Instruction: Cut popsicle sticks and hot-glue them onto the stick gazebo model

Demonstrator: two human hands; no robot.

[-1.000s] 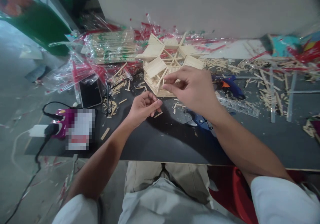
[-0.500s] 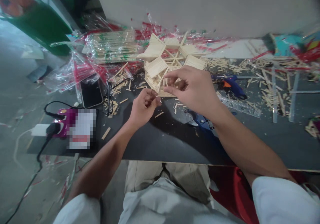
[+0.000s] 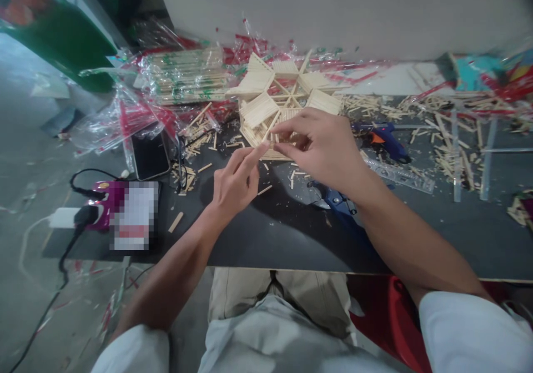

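A small octagon-like model of pale wooden sticks [image 3: 260, 110], with slatted flaps around an open frame, sits at the middle of the table. My right hand [image 3: 322, 145] is over its near right side, fingers bent. Its index fingertip and thumb close on a thin wooden stick [image 3: 272, 123] slanting at the model's near edge; the exact grip is partly hidden. From the near left comes my left hand [image 3: 237, 181], its index finger stretched to the stick's lower end and the other fingers curled. Nothing shows held in it.
A blue glue gun [image 3: 389, 141], a clear ruler [image 3: 400, 176] and blue-handled cutters [image 3: 343, 203] lie at right. Bagged sticks [image 3: 183, 76] are at back left. A phone [image 3: 150, 154], a purple power strip [image 3: 102, 206] and a blurred-out device [image 3: 135, 215] lie left. Stick scraps [image 3: 453, 156] are scattered about.
My left hand has gone from a pinch at the model's near edge to a stretched index finger against the stick. My right hand has barely moved.
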